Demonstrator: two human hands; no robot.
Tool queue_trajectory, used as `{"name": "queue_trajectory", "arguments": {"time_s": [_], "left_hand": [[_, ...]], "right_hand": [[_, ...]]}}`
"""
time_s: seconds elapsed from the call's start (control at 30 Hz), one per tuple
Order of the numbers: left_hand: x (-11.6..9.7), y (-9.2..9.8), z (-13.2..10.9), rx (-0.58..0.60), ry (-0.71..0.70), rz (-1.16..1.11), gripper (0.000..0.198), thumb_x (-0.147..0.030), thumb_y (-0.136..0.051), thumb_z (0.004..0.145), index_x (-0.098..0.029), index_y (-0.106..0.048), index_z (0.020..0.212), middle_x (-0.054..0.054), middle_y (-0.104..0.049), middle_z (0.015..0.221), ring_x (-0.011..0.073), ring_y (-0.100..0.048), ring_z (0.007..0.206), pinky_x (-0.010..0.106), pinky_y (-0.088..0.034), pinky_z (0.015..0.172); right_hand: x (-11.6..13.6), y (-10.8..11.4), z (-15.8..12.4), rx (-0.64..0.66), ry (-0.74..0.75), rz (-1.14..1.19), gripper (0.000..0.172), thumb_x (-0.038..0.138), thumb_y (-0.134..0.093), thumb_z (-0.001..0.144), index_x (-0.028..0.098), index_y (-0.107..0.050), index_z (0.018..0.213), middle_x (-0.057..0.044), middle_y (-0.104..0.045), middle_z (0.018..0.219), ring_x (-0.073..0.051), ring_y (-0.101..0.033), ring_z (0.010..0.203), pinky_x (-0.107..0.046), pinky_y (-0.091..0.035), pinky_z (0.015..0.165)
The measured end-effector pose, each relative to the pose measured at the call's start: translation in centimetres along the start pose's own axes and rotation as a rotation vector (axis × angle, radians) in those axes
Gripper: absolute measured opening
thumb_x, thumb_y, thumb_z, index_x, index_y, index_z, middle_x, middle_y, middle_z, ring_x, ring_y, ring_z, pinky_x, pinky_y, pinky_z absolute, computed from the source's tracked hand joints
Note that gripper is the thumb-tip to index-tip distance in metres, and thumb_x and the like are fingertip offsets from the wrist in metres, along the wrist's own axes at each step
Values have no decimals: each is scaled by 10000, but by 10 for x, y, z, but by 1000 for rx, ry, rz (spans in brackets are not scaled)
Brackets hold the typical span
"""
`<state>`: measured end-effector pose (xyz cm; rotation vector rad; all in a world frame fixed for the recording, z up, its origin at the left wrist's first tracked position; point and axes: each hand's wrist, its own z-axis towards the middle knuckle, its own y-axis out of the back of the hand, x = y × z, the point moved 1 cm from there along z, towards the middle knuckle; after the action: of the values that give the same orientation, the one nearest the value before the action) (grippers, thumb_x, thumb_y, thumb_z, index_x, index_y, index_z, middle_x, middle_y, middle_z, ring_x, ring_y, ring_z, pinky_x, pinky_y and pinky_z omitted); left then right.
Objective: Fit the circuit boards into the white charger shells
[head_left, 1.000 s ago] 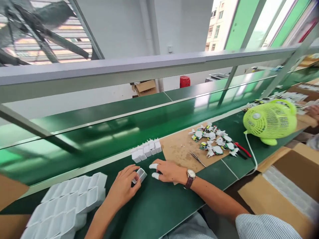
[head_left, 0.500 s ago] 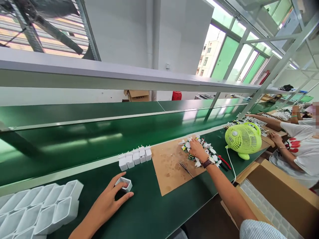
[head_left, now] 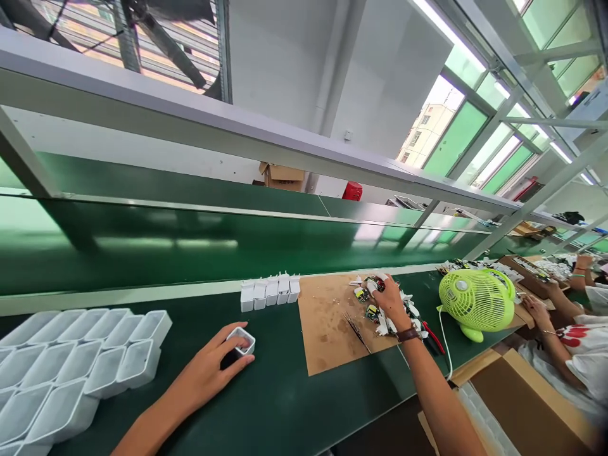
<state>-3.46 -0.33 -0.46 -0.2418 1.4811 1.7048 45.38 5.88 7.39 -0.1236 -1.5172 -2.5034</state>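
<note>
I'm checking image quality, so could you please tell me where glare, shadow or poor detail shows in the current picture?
Head view: streaked glare on the green belt, a very bright ceiling lamp; same view, dark shadow under the left hand, small parts around the right hand hard to separate.

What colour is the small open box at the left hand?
White; the small open box at the left hand shows in the head view.

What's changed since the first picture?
The right hand has moved rightward, from beside the left hand to the pile of circuit boards; its grip is unclear. The left hand still touches the small white case. The row of white cases, tweezers and green fan look unmoved.
</note>
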Motion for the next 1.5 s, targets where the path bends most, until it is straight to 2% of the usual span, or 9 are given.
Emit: {"name": "queue_trajectory", "arguments": {"time_s": [0.13, 0.33, 0.43, 0.5, 0.63, 0.77, 0.93, 1.3, 1.5], "left_hand": [[-4, 1, 0, -4, -11, -11, 313, -544, -584, 943, -276, -745, 965, 66, -661, 1367, 241, -741, 1039, 318, -627, 827], [-9, 0, -5, -8, 4, -16, 298, -530, -579, 959, -274, -722, 1013, 76, -618, 1412, 242, -726, 1067, 331, -623, 840], [-13, 1, -6, -32, -21, -14, 263, -477, -569, 972, -260, -708, 1025, 91, -587, 1440, 251, -691, 1157, 343, -601, 915], [-17, 1, -6, -39, -31, -23, 232, -435, -560, 976, -248, -688, 1023, 106, -572, 1439, 255, -667, 1198, 348, -584, 947], [-23, 2, -5, -24, -10, -89, 236, -326, -556, 946, -238, -599, 1160, 125, -581, 1379, 245, -655, 1187, 355, -570, 965], [-27, 3, -6, 30, 53, -160, 536, -246, -553, 905, -235, -436, 1428, 127, -593, 1382, 258, -657, 1189, 399, -564, 1002], [-31, 7, -8, 26, 53, -221, 779, -217, -598, 886, -248, -262, 1587, 154, -518, 1503, 303, -557, 1369, 467, -494, 1121], [-20, 0, -2, -96, 148, -221, 768, -276, -688, 864, -261, -359, 1558, 124, -582, 1370, 281, -607, 1250, 452, -502, 1080], [-10, 10, -5, -13, 242, -204, 1180, -518, -899, 674, -325, -225, 1622, 125, -494, 1409, 204, -611, 941, 385, -580, 821]], "right_hand": [[34, 1, -5, 19, 126, 92, 410, 163, -517, 856, 203, -618, 1251, -96, -652, 1102, -263, -628, 1011, -423, -540, 905], [127, -41, -39, 229, 331, 151, 360, 165, -708, 825, 202, -651, 1179, -128, -635, 1176, -304, -611, 1077, -446, -531, 933], [153, -42, -49, 386, 448, 197, 614, 334, -856, 767, 199, -587, 1303, -137, -636, 1270, -333, -598, 1157, -475, -503, 994], [153, -34, -48, 461, 468, 208, 722, 355, -855, 773, 200, -527, 1398, -154, -607, 1372, -346, -564, 1253, -497, -454, 1066], [132, -24, -43, 496, 410, 182, 690, 171, -702, 823, 208, -484, 1477, -156, -565, 1465, -339, -505, 1356, -502, -405, 1124], [120, -33, -48, 574, 355, 248, 699, 118, -613, 816, 200, -484, 1498, -115, -696, 1242, -298, -615, 1167, -443, -494, 1012], [125, -41, -51, 525, 329, 298, 592, 158, -604, 808, 207, -586, 1398, -87, -718, 1096, -284, -635, 1066, -453, -516, 986], [190, -52, -37, 366, 322, 825, 526, 220, -614, 861, 272, -569, 1383, -86, -655, 1290, -225, -687, 1084, -411, -595, 970], [217, -78, -32, 330, 244, 940, 640, 228, -653, 850, 257, -494, 1469, -80, -687, 1173, -205, -697, 1005, -370, -619, 878]]}}
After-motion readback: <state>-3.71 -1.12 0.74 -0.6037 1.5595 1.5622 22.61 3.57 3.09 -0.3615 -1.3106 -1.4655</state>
